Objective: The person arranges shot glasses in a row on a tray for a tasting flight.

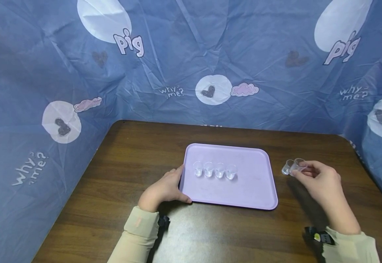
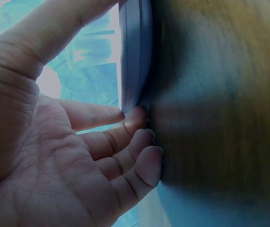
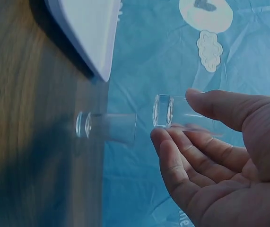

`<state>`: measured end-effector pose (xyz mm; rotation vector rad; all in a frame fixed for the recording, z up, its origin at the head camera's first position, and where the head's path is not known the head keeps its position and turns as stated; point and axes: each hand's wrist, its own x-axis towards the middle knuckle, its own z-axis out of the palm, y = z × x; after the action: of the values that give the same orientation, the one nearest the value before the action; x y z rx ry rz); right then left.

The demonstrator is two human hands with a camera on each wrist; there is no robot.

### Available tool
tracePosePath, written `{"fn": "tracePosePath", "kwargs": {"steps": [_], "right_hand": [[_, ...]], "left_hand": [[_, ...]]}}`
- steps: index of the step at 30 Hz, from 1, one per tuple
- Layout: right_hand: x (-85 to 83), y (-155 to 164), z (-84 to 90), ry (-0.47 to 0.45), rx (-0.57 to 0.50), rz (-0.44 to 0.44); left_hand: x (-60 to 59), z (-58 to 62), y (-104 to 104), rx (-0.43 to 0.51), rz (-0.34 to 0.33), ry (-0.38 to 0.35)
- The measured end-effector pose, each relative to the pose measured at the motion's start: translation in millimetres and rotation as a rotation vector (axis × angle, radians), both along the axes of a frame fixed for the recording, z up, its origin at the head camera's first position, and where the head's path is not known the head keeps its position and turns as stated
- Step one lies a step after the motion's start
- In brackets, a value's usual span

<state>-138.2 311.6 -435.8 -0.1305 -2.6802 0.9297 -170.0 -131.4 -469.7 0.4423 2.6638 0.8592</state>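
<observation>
On the right, my right hand [image 1: 320, 179] pinches a small clear shot glass [image 3: 165, 111] between thumb and fingers, held off the table. Just left of it, a second shot glass [image 3: 111, 127] stands upright on the table. My left hand [image 1: 166, 186] touches the near left corner of a lilac tray [image 1: 250, 193], its fingers along the left edge and its thumb at the front edge. In the left wrist view, the fingertips [image 2: 149, 165] rest low by the tray's rim [image 2: 135, 52]. Several clear shot glasses [image 1: 209, 170] stand upright in a row on the tray's left half.
The brown wooden table [image 1: 145, 146] reaches back to a blue printed cloth [image 1: 178, 44], which hangs behind it and at both sides. A strip of table separates the tray from the glasses on the right.
</observation>
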Motion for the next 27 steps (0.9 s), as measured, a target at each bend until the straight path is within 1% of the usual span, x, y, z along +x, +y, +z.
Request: {"fn": "tracePosePath", "kwargs": {"steps": [12,21,24,27], "right_hand": [[-5.8,-24,-1.0,0.018,-0.037,0.090],[-14.1,-47,-6.2,0.024,-0.059,0.166],[-16.2,-54,-7.9,0.021,-0.066,0.198],[-17.8,-59,-8.5,0.000,-0.074,0.226]], "left_hand": [[0.0,-0.7,0,0.005,0.000,0.004],[-0.6,-1.7,-1,0.008,-0.005,0.010],[-0.7,-1.8,-1,0.007,-0.007,0.014],[1.1,0.9,0,0.008,-0.010,0.011]]}}
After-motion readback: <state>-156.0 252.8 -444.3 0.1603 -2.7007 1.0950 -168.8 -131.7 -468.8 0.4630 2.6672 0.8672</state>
